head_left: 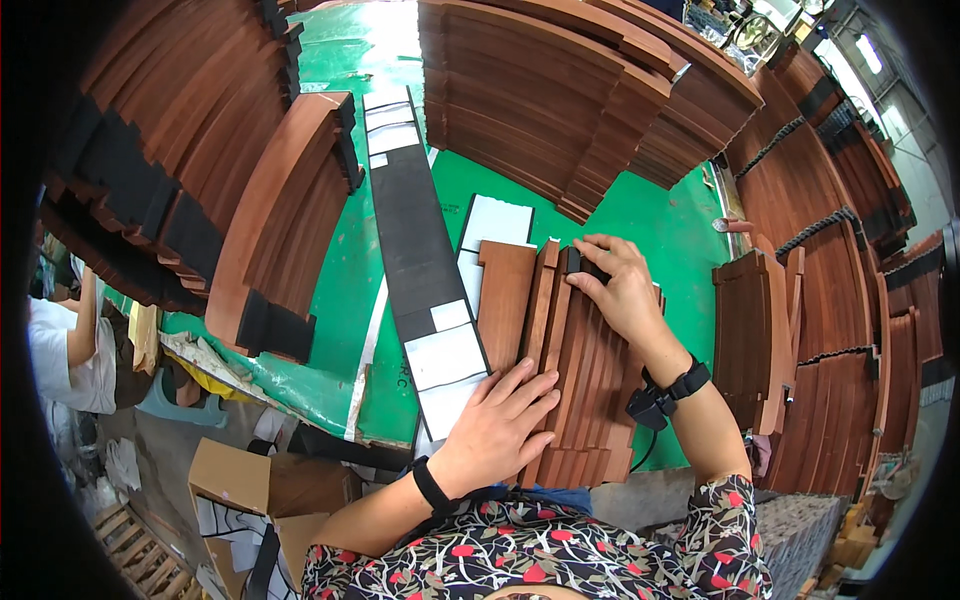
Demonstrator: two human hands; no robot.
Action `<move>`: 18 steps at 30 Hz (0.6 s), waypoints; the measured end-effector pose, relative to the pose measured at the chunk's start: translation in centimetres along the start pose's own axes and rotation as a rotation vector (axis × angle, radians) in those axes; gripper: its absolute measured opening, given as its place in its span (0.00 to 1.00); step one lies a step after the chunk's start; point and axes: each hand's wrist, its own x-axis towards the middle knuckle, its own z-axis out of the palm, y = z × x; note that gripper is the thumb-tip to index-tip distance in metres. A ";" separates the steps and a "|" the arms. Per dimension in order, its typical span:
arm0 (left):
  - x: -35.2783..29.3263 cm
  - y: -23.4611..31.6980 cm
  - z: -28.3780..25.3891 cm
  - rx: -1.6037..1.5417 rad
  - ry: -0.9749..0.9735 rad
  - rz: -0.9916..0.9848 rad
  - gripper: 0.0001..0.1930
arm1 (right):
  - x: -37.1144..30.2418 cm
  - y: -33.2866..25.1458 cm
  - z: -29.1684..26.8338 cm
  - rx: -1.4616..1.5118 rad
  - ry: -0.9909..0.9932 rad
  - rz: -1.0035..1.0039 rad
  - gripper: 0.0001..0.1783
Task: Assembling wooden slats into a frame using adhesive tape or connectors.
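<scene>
While we are resting our left hand [492, 430], fingers loosely spread, on the wooden boards [597, 375] at four o'clock from mid-view on the green worktop [690, 225], our right hand [622, 287] is pinching their far end; even pressure should be keeping edges flush.

Bright overall, with white glare on the green tabletop [670, 230] and fisheye bending toward black corners.
</scene>
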 end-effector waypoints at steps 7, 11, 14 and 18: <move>0.0 0.0 0.1 0.016 -0.002 0.012 0.26 | 0.1 -0.4 -0.2 -0.008 -0.018 0.022 0.24; 0.0 0.0 0.1 0.016 -0.008 0.012 0.26 | 0.1 -0.4 -0.2 -0.002 -0.028 0.028 0.24; 0.0 0.1 0.0 0.014 -0.017 0.006 0.26 | 0.1 -0.5 -0.1 -0.006 -0.022 0.037 0.24; 0.0 0.0 0.0 0.007 -0.017 0.014 0.26 | 0.2 -0.7 -0.3 -0.019 -0.037 0.046 0.25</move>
